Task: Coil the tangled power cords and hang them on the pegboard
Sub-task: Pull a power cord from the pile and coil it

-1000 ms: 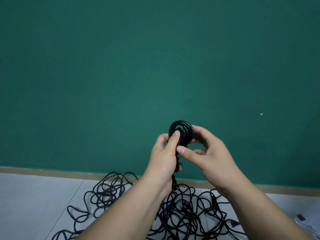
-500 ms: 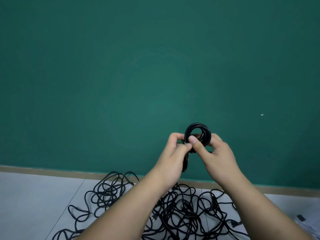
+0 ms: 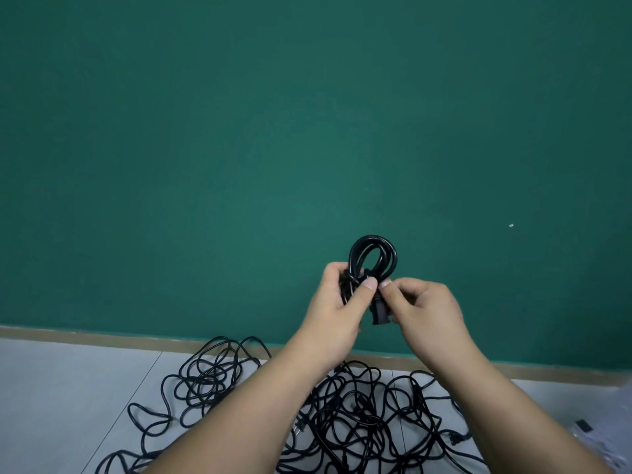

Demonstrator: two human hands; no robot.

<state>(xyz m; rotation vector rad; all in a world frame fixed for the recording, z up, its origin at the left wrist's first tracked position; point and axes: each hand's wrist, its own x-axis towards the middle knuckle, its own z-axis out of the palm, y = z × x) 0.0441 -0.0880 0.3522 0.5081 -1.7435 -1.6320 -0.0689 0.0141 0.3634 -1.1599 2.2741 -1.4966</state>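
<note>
**A:** In the head view, how much of the task is judged done?

**B:** One coiled cord (image 3: 372, 254) is held up in front of the green wall (image 3: 239, 131). Its base is gripped by the left hand (image 3: 337, 309), with the fingers curled round the loops. Its plug end (image 3: 380, 311) is pinched between thumb and forefinger of the right hand (image 3: 424, 313). The coil is judged nearly finished, with only the loose end left to be secured.

**A:** And what is left?

**B:** Nothing has been hung, and no pegboard is seen. A tangled pile (image 3: 342, 415) lies on the floor (image 3: 68, 388) beneath the forearms and is yet to be sorted.

**A:** What can be counted?

**B:** Two hands, one coil and one pile are counted. The cords within the pile cannot be told apart.
</note>
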